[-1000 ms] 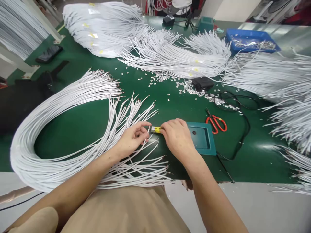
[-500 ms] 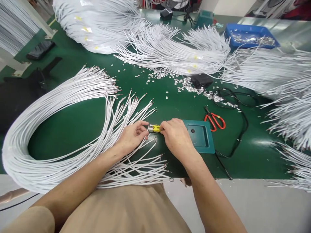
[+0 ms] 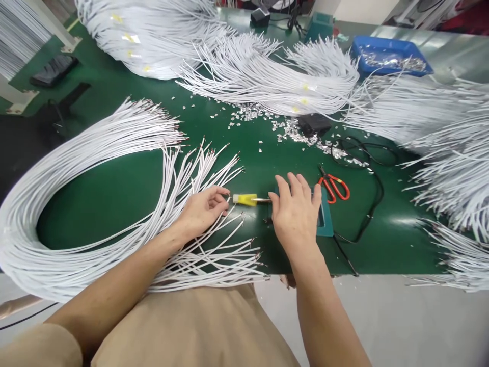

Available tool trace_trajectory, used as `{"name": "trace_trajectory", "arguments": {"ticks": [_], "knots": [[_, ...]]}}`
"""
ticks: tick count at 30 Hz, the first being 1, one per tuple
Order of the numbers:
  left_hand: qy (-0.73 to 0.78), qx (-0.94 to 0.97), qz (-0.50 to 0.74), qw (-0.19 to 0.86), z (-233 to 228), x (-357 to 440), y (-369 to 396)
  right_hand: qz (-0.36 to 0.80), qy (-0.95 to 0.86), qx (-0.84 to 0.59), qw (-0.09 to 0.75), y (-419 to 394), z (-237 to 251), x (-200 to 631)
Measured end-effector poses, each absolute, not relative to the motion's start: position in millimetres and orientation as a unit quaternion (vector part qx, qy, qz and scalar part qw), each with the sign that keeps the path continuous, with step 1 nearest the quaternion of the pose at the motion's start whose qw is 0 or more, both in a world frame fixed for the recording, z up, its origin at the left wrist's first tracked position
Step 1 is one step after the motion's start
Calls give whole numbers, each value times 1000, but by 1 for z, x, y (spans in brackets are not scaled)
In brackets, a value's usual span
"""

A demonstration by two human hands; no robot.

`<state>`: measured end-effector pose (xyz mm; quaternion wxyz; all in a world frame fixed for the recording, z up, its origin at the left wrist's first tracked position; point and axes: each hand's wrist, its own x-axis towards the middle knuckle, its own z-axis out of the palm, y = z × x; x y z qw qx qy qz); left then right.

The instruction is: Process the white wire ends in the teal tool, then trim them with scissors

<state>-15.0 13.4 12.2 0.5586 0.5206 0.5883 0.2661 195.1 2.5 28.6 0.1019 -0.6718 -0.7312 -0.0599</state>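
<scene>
My left hand [image 3: 204, 210] is closed in a pinch around the end of a white wire [image 3: 228, 198], whose bare tip shows past the fingertips. Just right of that tip is a yellow clip-like piece [image 3: 246, 199] with a pale front end, slightly blurred, on a thin metal shaft [image 3: 263, 200]. The shaft runs back toward a teal box [image 3: 326, 216]. Over this box hovers my right hand [image 3: 296, 209], fingers spread, holding nothing visible; it hides most of the box. A big looped bundle of white wires [image 3: 23, 214] lies to the left, its loose ends fanned under and around my left hand.
Red-handled cutters [image 3: 334, 187] lie beyond the box, near a black cable [image 3: 376, 204]. Small silvery bits [image 3: 292, 130] are scattered toward the back. More white wire bundles [image 3: 260, 76] lie along the back and right. A blue tray [image 3: 357, 53] holds metallic pieces.
My right hand has let go of the yellow piece, moved right and spread its fingers over the box. The metal shaft now shows. My left hand keeps its pinch.
</scene>
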Motion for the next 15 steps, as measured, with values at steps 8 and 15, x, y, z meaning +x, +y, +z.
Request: {"name": "trace_trajectory", "arguments": {"ticks": [8,15], "knots": [[569,534,302,548,28,-32,10,16,-777,-591,213,-15,46,163],[592,526,291,536,53,-63,2,134,-914,-311,224,-61,44,82]]}}
